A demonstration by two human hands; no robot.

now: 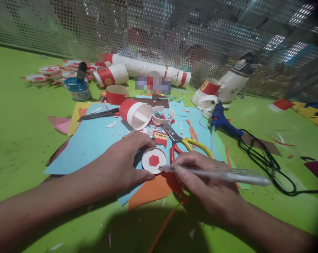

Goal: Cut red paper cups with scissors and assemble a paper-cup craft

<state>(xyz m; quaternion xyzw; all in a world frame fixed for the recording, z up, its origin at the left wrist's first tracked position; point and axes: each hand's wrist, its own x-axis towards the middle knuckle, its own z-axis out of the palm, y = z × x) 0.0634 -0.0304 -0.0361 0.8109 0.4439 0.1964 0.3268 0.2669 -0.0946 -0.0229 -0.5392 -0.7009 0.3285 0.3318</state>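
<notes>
A round white disc (147, 165) with a red hexagon in its middle lies near the front edge of a blue paper sheet (77, 147). My left hand (122, 158) grips the disc by its rim, thumb at the lower edge and fingers at the top left. In my right hand (209, 186) is a clear pen (227, 174), its tip touching the disc right of the hexagon. Scissors (172, 133) with yellow and red handles lie just behind my right hand. A red and white paper cup (135, 114) rests on its side beyond the disc.
Behind are a blue jar (78, 89), stacked paper cups (148, 66) and a white bottle (234, 82). A blue glue gun (224, 121) with a black cord lies at right. Orange paper (151, 191) and scraps lie on the green table (13, 140).
</notes>
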